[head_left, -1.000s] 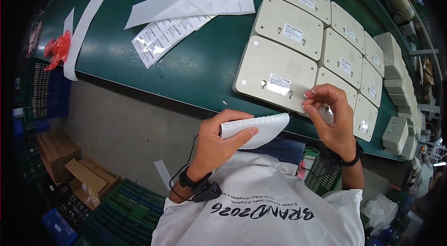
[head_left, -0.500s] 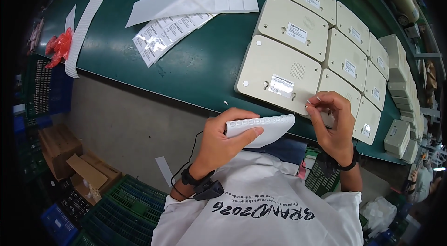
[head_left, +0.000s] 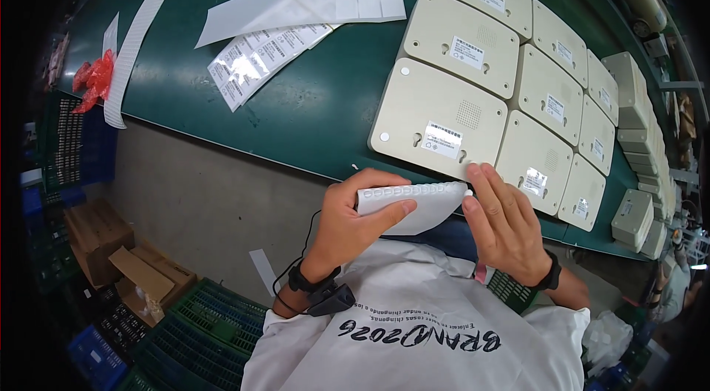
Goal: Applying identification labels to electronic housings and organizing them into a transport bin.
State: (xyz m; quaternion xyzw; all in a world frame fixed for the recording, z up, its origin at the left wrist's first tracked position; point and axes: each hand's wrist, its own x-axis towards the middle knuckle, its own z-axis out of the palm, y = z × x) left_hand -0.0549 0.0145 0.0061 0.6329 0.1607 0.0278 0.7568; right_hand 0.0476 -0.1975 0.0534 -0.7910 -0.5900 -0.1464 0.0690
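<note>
My left hand (head_left: 347, 217) grips a folded white sheet of round stick-on pads (head_left: 414, 202), its thumb on the near face and a row of round pads along the top edge. My right hand (head_left: 510, 228) lies with fingers stretched out. Its fingertips reach the near right corner of the closest beige plastic housing (head_left: 421, 106), and its thumb is beside the sheet's right end. A small white spot shows at the thumb tip; what it is, I cannot make out. Two white round pads (head_left: 404, 71) sit at this housing's left corners. The fingertips cover the near right corner.
More labelled beige housings (head_left: 551, 106) lie in rows to the right, with stacked ones (head_left: 640, 143) beyond. Label sheets (head_left: 259, 58) and a white strip (head_left: 140, 43) with red plastic (head_left: 95, 80) rest on the green table (head_left: 310, 110). Crates (head_left: 200, 324) and cardboard boxes (head_left: 144, 272) stand lower left.
My right hand has moved left and slightly down, its pinch loosened into stretched fingers at the housing's corner. My left hand keeps the sheet almost still. The view has shifted slightly.
</note>
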